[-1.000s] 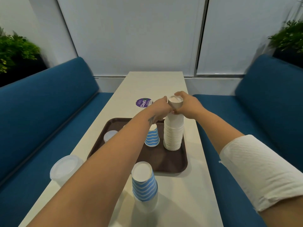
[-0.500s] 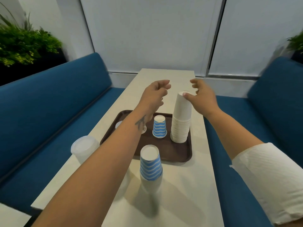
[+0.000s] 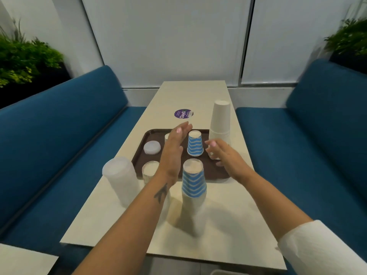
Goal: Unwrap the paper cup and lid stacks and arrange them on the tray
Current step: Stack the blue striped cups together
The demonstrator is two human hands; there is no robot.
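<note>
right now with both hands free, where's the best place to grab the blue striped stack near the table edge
Probably low on the blue striped stack, around the pale wrapped part under the striped top cup. It stands upright, upside down and narrows upward, so a high grip may slip off. Come from the right with the right hand; the left forearm crosses its left side.

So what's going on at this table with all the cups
A person is setting out paper cups and lids on a brown tray. Both hands are open and hold nothing: the left hand and right hand hover either side of a blue-striped cup standing upside down on the tray. A tall white cup stack stands at the tray's right edge. Another striped cup stack and a clear-wrapped lid stack wait on the table.
</note>
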